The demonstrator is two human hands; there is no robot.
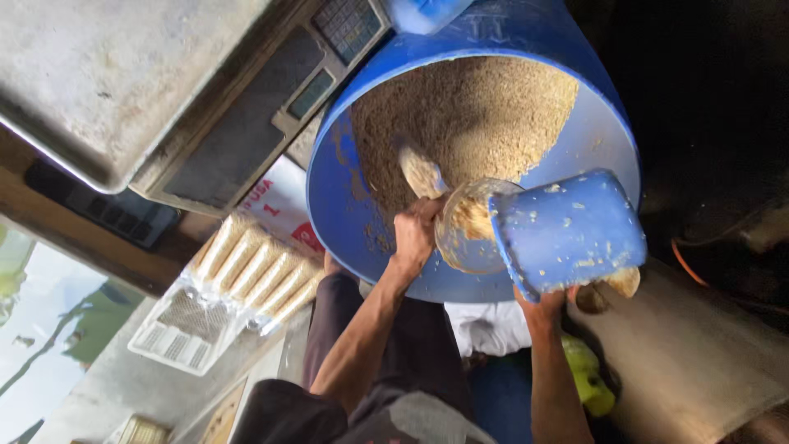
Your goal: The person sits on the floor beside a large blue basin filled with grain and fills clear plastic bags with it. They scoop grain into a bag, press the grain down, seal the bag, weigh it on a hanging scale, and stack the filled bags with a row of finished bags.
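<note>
A large blue barrel (362, 222) holds brown grainy meal (468, 115). My left hand (415, 234) reaches over the barrel's near rim and grips the edge of a clear plastic bag (464, 226), whose mouth is held open. My right hand (546, 302) holds a blue plastic cup (567, 230) by its base. The cup lies tipped on its side with its mouth against the bag's opening, and some meal shows inside the bag. Crumbs of meal stick to the outside of the cup.
A weighing scale with a metal pan (107, 82) and a keypad (345, 25) stands left of the barrel. Clear packets of pale biscuits (255, 271) lie below it. A white cloth (485, 325) and a yellow-green object (588, 378) sit near my legs.
</note>
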